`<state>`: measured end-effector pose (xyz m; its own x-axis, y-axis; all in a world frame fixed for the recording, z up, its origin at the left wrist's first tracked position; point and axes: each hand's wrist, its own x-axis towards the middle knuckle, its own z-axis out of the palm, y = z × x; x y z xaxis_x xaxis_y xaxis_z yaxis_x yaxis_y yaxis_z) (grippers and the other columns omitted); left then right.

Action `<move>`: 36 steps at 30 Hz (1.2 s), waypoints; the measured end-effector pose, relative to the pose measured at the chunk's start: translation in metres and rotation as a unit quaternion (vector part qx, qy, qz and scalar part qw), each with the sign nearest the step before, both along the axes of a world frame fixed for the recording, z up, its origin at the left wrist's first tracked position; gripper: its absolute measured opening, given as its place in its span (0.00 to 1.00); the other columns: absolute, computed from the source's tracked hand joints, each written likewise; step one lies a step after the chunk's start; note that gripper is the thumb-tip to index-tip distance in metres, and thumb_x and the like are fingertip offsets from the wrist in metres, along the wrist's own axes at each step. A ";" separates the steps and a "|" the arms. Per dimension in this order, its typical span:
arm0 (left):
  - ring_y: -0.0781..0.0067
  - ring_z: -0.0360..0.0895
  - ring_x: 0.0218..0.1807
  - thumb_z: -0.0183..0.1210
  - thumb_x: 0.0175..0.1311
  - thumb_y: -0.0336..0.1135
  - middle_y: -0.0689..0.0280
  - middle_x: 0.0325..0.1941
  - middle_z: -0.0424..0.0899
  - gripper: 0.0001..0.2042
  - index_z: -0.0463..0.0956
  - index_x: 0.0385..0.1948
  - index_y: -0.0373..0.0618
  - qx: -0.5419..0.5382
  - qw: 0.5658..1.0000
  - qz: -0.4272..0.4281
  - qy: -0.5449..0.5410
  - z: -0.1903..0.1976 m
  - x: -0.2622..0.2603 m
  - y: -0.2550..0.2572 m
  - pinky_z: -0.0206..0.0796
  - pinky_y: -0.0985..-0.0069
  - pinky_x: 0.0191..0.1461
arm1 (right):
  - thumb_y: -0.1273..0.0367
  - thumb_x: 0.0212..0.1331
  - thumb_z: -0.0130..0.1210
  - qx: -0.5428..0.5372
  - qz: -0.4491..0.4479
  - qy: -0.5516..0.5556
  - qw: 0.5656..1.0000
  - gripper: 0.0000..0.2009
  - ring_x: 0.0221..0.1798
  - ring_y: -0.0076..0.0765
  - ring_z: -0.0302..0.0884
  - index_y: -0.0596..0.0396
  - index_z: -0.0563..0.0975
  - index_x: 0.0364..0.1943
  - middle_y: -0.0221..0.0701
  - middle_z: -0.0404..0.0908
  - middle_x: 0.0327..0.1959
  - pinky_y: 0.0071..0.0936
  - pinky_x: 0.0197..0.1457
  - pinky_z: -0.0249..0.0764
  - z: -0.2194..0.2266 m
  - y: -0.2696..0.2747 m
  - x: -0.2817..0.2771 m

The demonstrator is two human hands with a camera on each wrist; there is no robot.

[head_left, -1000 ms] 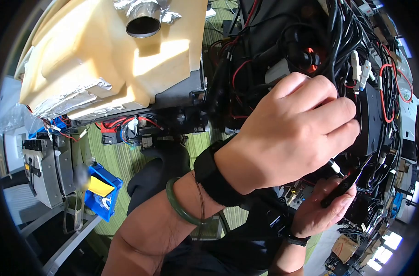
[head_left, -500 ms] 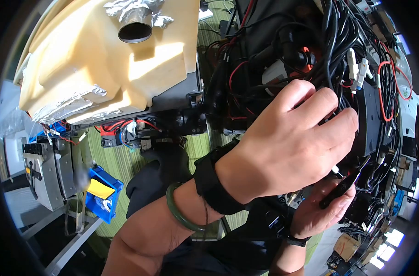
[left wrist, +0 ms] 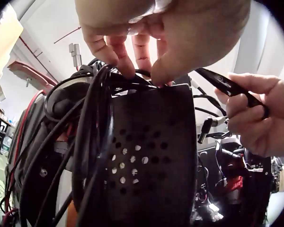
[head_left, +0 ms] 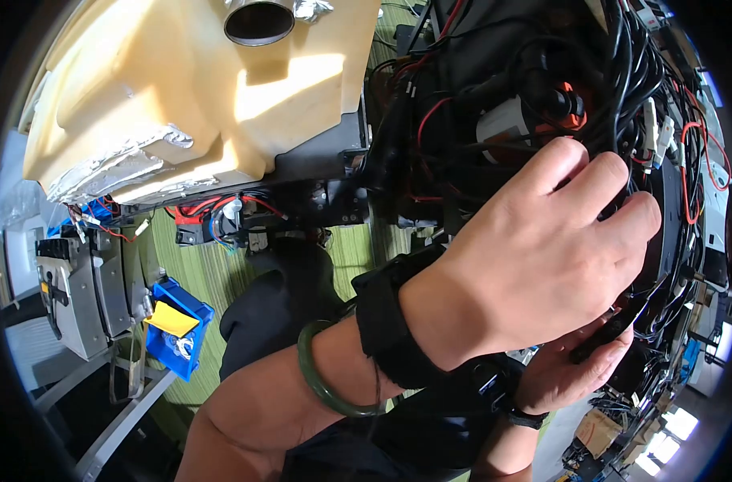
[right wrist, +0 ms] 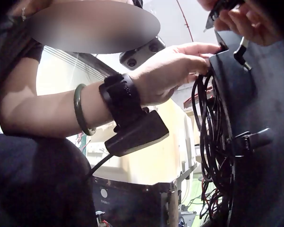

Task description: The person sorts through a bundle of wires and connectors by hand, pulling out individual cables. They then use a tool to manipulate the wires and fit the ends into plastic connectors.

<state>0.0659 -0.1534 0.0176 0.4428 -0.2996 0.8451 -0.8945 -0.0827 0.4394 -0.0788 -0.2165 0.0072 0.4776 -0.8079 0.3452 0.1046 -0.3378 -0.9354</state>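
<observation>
In the head view my left hand (head_left: 542, 249), with a green bangle and a black strap, reaches palm down over a bundle of black cables (head_left: 619, 88). The left wrist view shows its thumb and fingers pinching thin black cables (left wrist: 128, 85) at the top edge of a perforated black metal box (left wrist: 154, 113). Lower right, my right hand (head_left: 574, 377) grips a slim black tool (left wrist: 229, 87) with a pointed metal tip, partly hidden behind the left hand in the head view. A short cable with a barrel plug (right wrist: 246, 66) hangs just below the right hand.
A cream moulded tank (head_left: 165, 104) with a metal pipe (head_left: 259, 24) and foil stands at the upper left. A blue bin (head_left: 181, 353) with a yellow item (head_left: 171, 319) sits lower left. Red and black wires (head_left: 691, 173) run along the right side. A cardboard box (head_left: 599, 434) lies lower right.
The head view has shifted, so the scene sits further right. My left hand stays at the cables and now covers more of the tool and the white connector. The right hand keeps its grip.
</observation>
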 end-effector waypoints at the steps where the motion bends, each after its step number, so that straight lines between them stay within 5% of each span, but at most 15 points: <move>1: 0.70 0.64 0.33 0.52 0.40 0.33 0.70 0.25 0.67 0.05 0.74 0.13 0.44 -0.011 1.000 -0.007 0.008 0.000 0.000 0.000 0.56 0.77 0.37 | 0.55 0.60 0.45 -0.002 -0.019 -0.009 1.000 0.20 0.34 0.22 0.68 0.56 0.64 0.46 0.31 0.71 0.34 0.19 0.39 0.67 -0.003 -0.001 0.000; 6: 0.71 0.64 0.34 0.52 0.42 0.33 0.69 0.26 0.69 0.05 0.74 0.17 0.43 -0.076 0.997 -0.005 0.000 -0.005 0.004 -0.007 0.58 0.77 0.36 | 0.56 0.61 0.45 0.015 -0.038 -0.032 0.999 0.19 0.34 0.22 0.69 0.56 0.64 0.45 0.31 0.71 0.35 0.17 0.41 0.68 -0.006 -0.004 -0.002; 8: 0.71 0.64 0.35 0.52 0.43 0.32 0.67 0.30 0.70 0.06 0.75 0.20 0.42 -0.151 0.986 0.057 -0.035 -0.003 0.009 -0.014 0.59 0.78 0.35 | 0.56 0.60 0.46 0.006 -0.005 -0.016 1.000 0.19 0.34 0.22 0.68 0.57 0.64 0.45 0.31 0.71 0.34 0.15 0.39 0.67 -0.006 -0.007 -0.004; 11: 0.72 0.64 0.36 0.53 0.43 0.32 0.68 0.35 0.70 0.06 0.75 0.22 0.43 -0.096 0.993 0.064 -0.042 -0.005 0.017 -0.010 0.59 0.79 0.36 | 0.54 0.59 0.47 0.043 0.046 -0.032 0.997 0.20 0.33 0.21 0.68 0.57 0.64 0.44 0.30 0.70 0.33 0.14 0.39 0.67 0.005 -0.003 0.003; 22: 0.69 0.62 0.41 0.54 0.44 0.31 0.71 0.38 0.70 0.06 0.77 0.24 0.43 -0.015 0.999 0.013 -0.047 0.010 0.022 -0.003 0.57 0.75 0.40 | 0.52 0.58 0.47 0.046 0.016 -0.023 0.999 0.21 0.31 0.20 0.65 0.57 0.64 0.40 0.27 0.68 0.30 0.14 0.34 0.64 0.007 -0.005 0.004; 24: 0.70 0.63 0.40 0.56 0.44 0.31 0.71 0.37 0.71 0.06 0.76 0.24 0.41 -0.012 0.999 0.004 -0.052 0.013 0.023 0.000 0.56 0.76 0.40 | 0.60 0.62 0.44 0.040 0.109 -0.067 0.991 0.15 0.35 0.20 0.65 0.59 0.66 0.43 0.28 0.69 0.33 0.14 0.38 0.65 0.008 -0.007 0.003; 28: 0.72 0.66 0.39 0.57 0.43 0.28 0.70 0.37 0.72 0.06 0.76 0.24 0.39 0.001 0.998 -0.013 -0.066 0.017 0.022 0.005 0.58 0.77 0.39 | 0.59 0.62 0.44 0.021 0.083 -0.070 0.994 0.16 0.33 0.19 0.65 0.58 0.65 0.43 0.27 0.69 0.32 0.14 0.36 0.64 0.006 -0.008 0.003; 30: 0.71 0.67 0.40 0.57 0.42 0.28 0.69 0.38 0.73 0.07 0.76 0.25 0.38 0.010 0.999 -0.005 -0.044 0.018 0.020 0.007 0.60 0.78 0.39 | 0.51 0.58 0.46 0.031 -0.007 -0.019 0.999 0.22 0.28 0.21 0.63 0.58 0.64 0.40 0.30 0.68 0.28 0.15 0.32 0.60 0.007 -0.005 0.005; 36: 0.73 0.68 0.37 0.59 0.39 0.28 0.71 0.36 0.74 0.12 0.78 0.31 0.45 0.095 0.992 0.063 -0.051 0.025 0.012 0.007 0.62 0.78 0.37 | 0.51 0.58 0.46 0.026 0.023 -0.021 0.999 0.22 0.25 0.22 0.62 0.58 0.64 0.40 0.31 0.67 0.26 0.17 0.29 0.59 0.008 -0.007 0.004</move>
